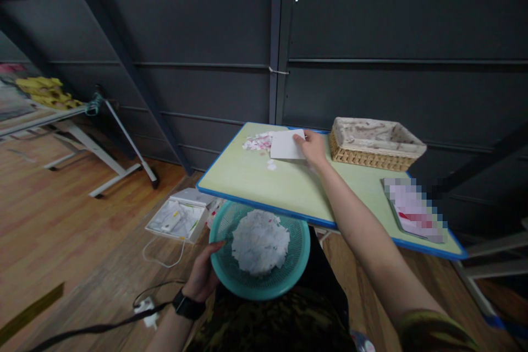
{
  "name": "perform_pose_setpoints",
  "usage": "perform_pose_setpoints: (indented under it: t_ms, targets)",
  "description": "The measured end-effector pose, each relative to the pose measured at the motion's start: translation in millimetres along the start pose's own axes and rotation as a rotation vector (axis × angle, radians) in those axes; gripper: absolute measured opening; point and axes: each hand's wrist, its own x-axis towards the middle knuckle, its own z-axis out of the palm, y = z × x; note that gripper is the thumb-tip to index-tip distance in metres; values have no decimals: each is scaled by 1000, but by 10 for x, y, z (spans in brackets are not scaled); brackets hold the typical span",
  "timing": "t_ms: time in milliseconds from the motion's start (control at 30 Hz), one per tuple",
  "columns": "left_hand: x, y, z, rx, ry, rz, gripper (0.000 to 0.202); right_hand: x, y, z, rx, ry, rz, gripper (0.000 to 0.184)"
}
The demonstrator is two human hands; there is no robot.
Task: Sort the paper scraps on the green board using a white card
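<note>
My left hand [205,274] grips the left rim of a round teal plastic basket [303,250], thumb over the edge. The basket rests at my lap, partly under the table's front edge, and holds a mound of white paper scraps [260,242]. Over the table, my right hand [311,147] pinches the right end of a white card [287,144], thumb on top. Behind the card's left side lies a pile of white and pink paper bits [258,142], partly hidden by it. A few small white pieces [271,165] lie just in front of the card.
On the pale yellow, blue-edged table [231,176] stand a cloth-lined wicker basket [377,144] and, at right, a blurred-out flat item [413,210]. An open white box [179,219] with cables sits on the floor at left, near a power plug [146,311]. A dark panel wall rises behind.
</note>
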Motion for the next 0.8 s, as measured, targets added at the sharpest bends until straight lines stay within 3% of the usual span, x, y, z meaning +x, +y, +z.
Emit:
perform_pose_setpoints:
  t_ms: [133,300,467,700,800]
  targets:
    - [19,-5,-26,-2,14,-23,29,13,16,-32,36,-51,21,30]
    - [27,-1,-17,-14,-14,-10,23,39,54,-42,53,-3,58,32]
    - [17,12,16,-16,1,-7,22,15,27,-36,104,-141,45,33]
    - [13,10,-6,39,26,2,18,101,-3,-376,-226,3,58,28]
    - [16,8,-12,32,11,9,19,113,24,-437,-301,1,87,28]
